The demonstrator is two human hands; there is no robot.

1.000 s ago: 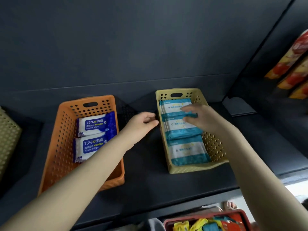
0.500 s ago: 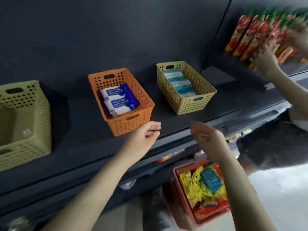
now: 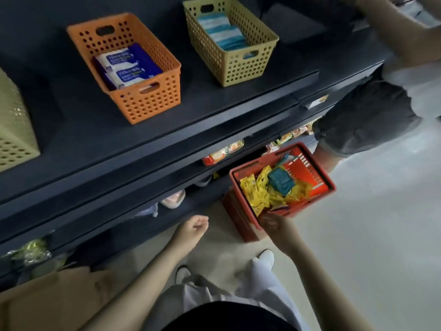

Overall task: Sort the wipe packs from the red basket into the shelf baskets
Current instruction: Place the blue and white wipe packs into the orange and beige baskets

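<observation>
The red basket (image 3: 319,174) stands on the floor by the shelf foot, holding several yellow packs (image 3: 256,189) and a teal pack (image 3: 280,181). My right hand (image 3: 274,223) reaches to its near rim, fingers at the yellow packs; its grip is hidden. My left hand (image 3: 193,226) hangs loosely curled and holds nothing, left of the basket. On the shelf the orange basket (image 3: 148,99) holds blue-and-white alcohol wipe packs (image 3: 126,68). The yellow basket (image 3: 236,65) holds teal-and-white packs (image 3: 222,34).
A pale green basket (image 3: 14,130) sits at the shelf's left end. Another person (image 3: 372,111) stands close on the right, arm raised to the shelf. Lower shelves hold snack packets (image 3: 222,152). A cardboard box (image 3: 47,297) lies bottom left. Open floor lies to the right.
My view has dropped from the shelf to the floor. Both hands came down off the shelf; the right hand went from the yellow basket to the red basket's near rim.
</observation>
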